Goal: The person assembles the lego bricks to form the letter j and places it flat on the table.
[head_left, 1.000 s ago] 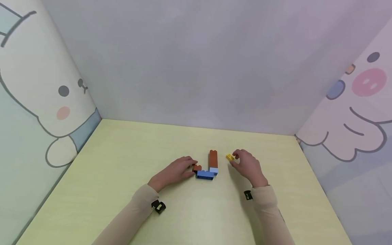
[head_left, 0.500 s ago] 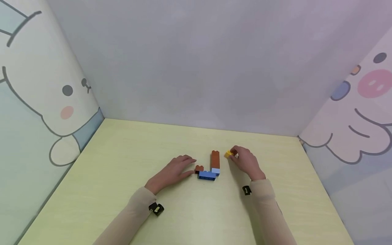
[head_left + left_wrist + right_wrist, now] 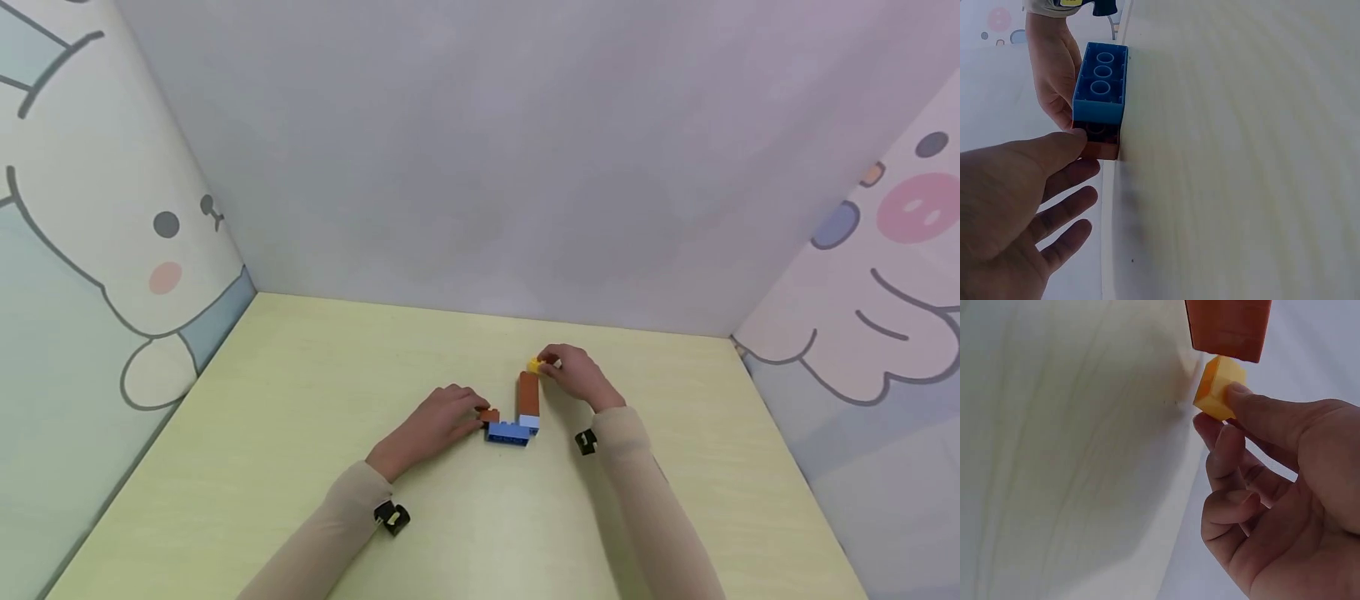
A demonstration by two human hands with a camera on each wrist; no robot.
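Observation:
My right hand (image 3: 576,375) pinches a small yellow building brick (image 3: 1217,389) between thumb and fingertips. In the head view the yellow brick is by the far end of a long reddish-brown brick (image 3: 528,393); a narrow gap shows between them in the right wrist view. My left hand (image 3: 435,423) pinches a small reddish-brown brick (image 3: 1100,149), thumb on its near side and index finger behind. That brick adjoins a blue brick (image 3: 507,433) lying on its side, its hollow underside (image 3: 1102,75) facing the left wrist camera. A light-blue brick (image 3: 528,422) sits at the corner between the blue and long brown bricks.
The bricks lie in the middle of a pale yellow table (image 3: 337,358). A grey back wall (image 3: 480,167) and side walls with cartoon animals enclose it. Both sleeves carry small black wrist devices (image 3: 392,517).
My right hand has taken hold of the yellow brick and carried it left and away from me to the long brown brick's far end. My left fingers came off the small brown brick, then returned.

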